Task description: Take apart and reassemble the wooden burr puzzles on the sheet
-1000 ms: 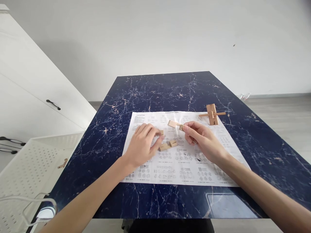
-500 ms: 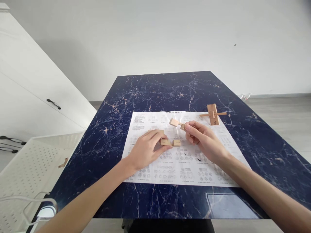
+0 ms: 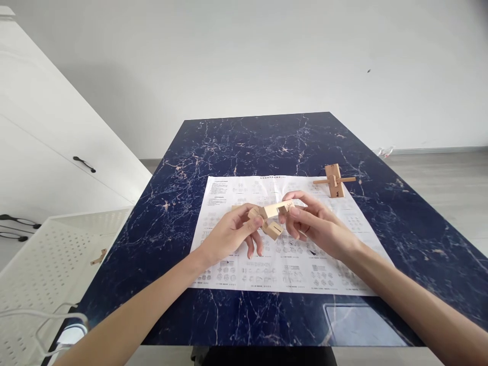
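Note:
My left hand [image 3: 234, 231] pinches a notched wooden puzzle block [image 3: 273, 230] between thumb and fingers, raised over the printed sheet. From the right, my right hand [image 3: 318, 221] grips a second notched wooden block [image 3: 271, 210] by its right end. That block lies across the top of the first one, and the two meet near my left fingertips. Whether they interlock I cannot tell. Another pale wooden piece [image 3: 235, 207] shows behind my left hand, mostly covered by it.
Beneath my hands lies a paper sheet [image 3: 213, 203] printed with small diagrams. An assembled wooden cross puzzle [image 3: 335, 189] stands at its upper right. The table [image 3: 244, 147] is dark blue marble pattern. A white perforated basket [image 3: 49, 254] with a small wooden piece [image 3: 99, 256] is at left.
My left hand has lifted its block off the sheet and tilted it. My right hand has brought its block left and down, turned it, and laid it against the other one.

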Available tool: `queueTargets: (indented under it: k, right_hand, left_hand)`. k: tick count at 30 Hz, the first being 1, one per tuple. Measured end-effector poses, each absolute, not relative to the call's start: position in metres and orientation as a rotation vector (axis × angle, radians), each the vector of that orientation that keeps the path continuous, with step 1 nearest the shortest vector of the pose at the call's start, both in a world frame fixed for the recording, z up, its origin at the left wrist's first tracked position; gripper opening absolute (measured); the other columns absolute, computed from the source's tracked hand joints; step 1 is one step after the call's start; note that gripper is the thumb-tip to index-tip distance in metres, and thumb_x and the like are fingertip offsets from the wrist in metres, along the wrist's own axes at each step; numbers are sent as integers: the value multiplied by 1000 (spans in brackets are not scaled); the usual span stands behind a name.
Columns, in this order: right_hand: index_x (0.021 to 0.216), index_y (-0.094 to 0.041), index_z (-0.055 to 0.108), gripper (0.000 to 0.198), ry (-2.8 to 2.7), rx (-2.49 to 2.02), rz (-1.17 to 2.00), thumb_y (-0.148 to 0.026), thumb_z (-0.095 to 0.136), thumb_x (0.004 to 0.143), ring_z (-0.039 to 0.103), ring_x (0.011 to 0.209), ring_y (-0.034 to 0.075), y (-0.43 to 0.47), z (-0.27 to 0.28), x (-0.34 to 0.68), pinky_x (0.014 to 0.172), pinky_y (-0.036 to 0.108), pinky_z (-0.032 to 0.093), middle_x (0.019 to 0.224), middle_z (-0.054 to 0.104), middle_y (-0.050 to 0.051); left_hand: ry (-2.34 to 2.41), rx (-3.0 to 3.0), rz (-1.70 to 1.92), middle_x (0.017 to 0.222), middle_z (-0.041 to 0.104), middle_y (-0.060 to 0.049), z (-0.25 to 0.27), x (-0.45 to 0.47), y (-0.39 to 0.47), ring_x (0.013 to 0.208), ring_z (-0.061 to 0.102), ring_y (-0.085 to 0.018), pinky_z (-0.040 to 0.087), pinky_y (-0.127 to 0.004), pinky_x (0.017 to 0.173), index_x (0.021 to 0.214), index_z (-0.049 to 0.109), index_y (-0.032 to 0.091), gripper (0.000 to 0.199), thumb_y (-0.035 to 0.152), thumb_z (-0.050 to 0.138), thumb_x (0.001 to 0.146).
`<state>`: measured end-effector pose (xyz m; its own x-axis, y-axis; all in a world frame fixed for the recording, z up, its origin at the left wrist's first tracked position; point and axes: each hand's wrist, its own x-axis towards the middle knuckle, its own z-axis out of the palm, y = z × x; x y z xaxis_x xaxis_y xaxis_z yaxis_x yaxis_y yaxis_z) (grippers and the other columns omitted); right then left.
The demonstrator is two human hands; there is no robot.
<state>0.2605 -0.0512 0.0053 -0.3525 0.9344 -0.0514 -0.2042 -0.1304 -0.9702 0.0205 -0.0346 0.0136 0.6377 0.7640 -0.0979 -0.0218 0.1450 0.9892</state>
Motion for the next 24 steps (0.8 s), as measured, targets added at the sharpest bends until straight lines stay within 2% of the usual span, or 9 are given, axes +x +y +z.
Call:
queueTargets:
  k: [3,6,9,12,14,20,24]
  right_hand:
    - [116,-29,58,37,-1263,-892,1633,-55,75,96,55,59,15,-52,6,260,53,30,39,74,64,-3]
    - [115,-29,58,34,-1276,-856,1639,-54,73,98,57,60,15,-53,4,260,53,29,40,78,65,-2]
    - [114,-28,60,29,-1314,-825,1649,-52,70,102,59,62,14,-53,2,260,52,29,42,88,69,1]
    - [114,-28,60,26,-1352,-821,1637,-51,67,104,61,64,14,-53,0,259,53,29,44,93,69,2]
    - [114,-28,60,26,-1366,-811,1616,-52,66,105,62,64,14,-53,-1,259,52,28,45,94,70,2]
    - [112,-27,62,27,-1452,-847,1506,-53,65,105,64,64,15,-53,3,257,54,28,47,79,67,-1]
    - [111,-27,64,24,-1506,-851,1410,-50,65,105,63,63,14,-55,5,255,54,28,46,84,69,0]
  left_hand:
    - [625,1261,621,86,69,-3,13,20,-35,56,66,-12,52,-23,47,105,56,20,43,63,60,103]
    - [566,1247,624,88,65,-3,14,19,-36,54,59,-9,52,-25,49,105,60,19,41,60,54,107]
    - [604,1255,586,87,62,-3,15,18,-36,55,53,-9,51,-26,50,119,65,22,38,56,51,109]
    - [654,1272,554,91,65,-5,14,18,-37,56,53,-11,53,-29,53,138,62,25,40,51,50,110]
    - [659,1264,556,96,68,-6,13,19,-37,59,56,-12,54,-30,55,144,59,26,42,49,51,110]
    - [586,1124,551,118,74,-12,9,19,-33,84,78,-21,61,-32,67,144,60,27,41,46,61,107]
    - [557,1045,522,107,77,-11,12,17,-31,91,81,-25,64,-39,85,141,64,25,39,42,65,106]
